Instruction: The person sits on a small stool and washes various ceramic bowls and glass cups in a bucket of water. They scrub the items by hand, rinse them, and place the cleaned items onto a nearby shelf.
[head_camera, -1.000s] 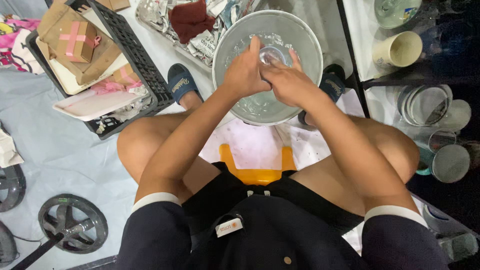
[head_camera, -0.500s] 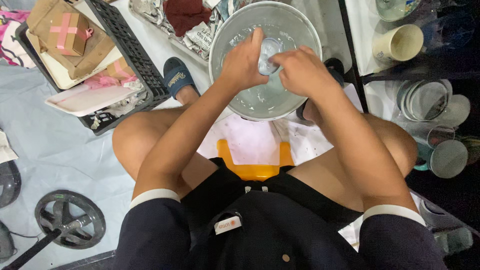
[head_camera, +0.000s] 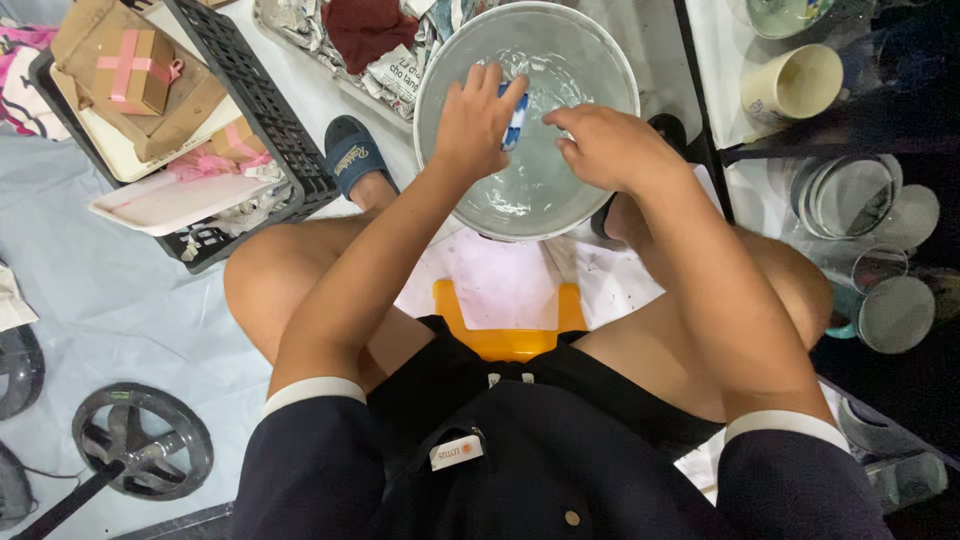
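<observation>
Right now the person sits on a yellow stool (head_camera: 510, 335) with both hands over a metal basin (head_camera: 527, 120) of water on the floor. The left hand (head_camera: 475, 120) has its grip closed around a small blue-and-white object (head_camera: 516, 115) above the water, while the right hand (head_camera: 605, 148) hovers beside it, fingers loosely curled and holding nothing. It looks like the washing step; rinsing it would need both hands turning it carefully.
</observation>
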